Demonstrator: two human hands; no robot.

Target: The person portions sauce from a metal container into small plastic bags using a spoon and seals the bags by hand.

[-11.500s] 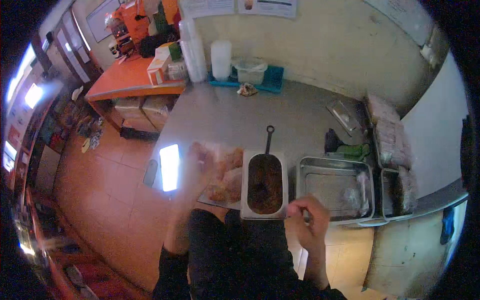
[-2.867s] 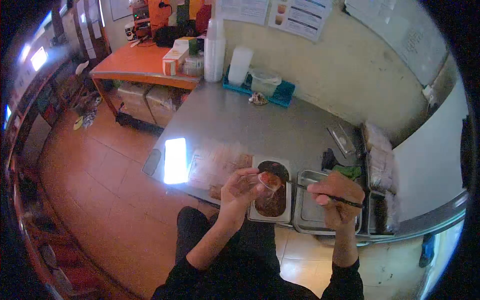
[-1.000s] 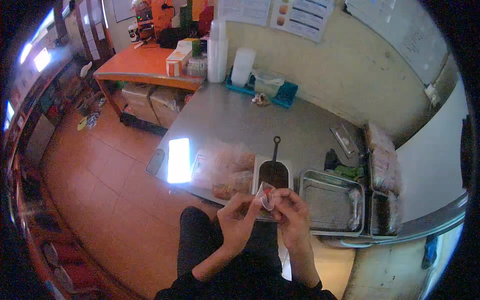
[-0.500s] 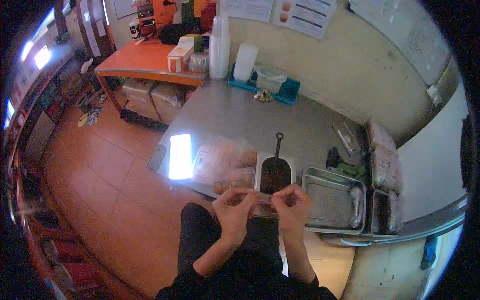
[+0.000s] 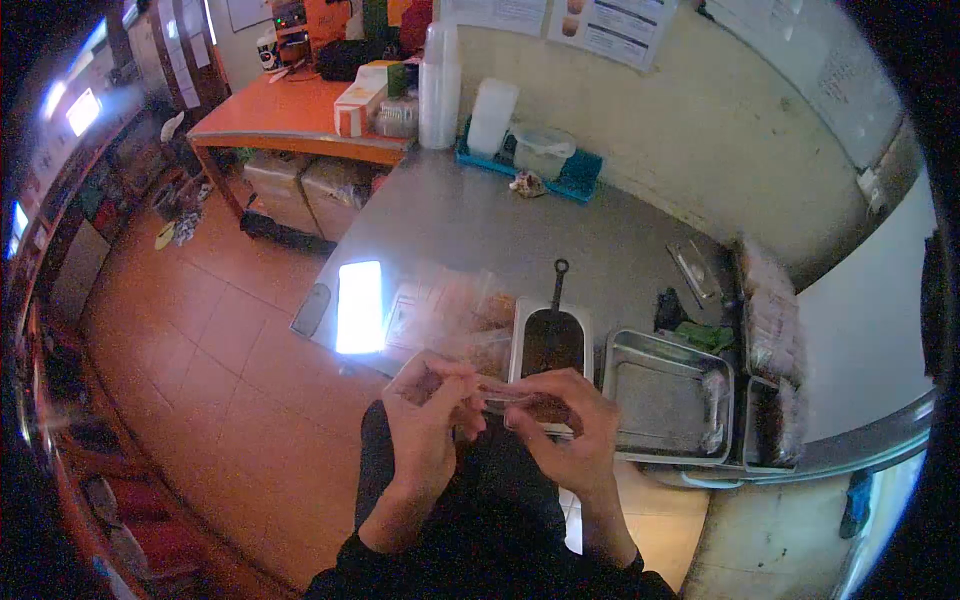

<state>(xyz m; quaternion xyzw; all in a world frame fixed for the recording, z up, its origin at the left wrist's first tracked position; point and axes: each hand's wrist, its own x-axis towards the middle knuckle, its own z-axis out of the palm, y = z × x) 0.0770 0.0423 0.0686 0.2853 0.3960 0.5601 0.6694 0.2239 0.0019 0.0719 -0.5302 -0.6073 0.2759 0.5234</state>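
Note:
My left hand and my right hand are raised in front of my lap, at the near edge of the steel table. Stretched between their fingertips is a thin, see-through piece that looks like plastic film; its exact kind is too blurred to tell. Both hands pinch it with thumb and fingers. Just beyond my right hand stands a steel pan of dark brown sauce, with a dark-handled utensil leaning in it. Clear plastic packages of orange-brown food lie past my left hand.
A brightly lit phone or tablet screen is on the table's left. To the right are a shallow steel tray, a green cloth and stacked plastic-wrapped packs. At the back sit a teal tray and stacked clear cups.
My left hand has shifted left and up, and both hands have turned, with fingers more extended. The thin film is held wider between them. The table items stay put.

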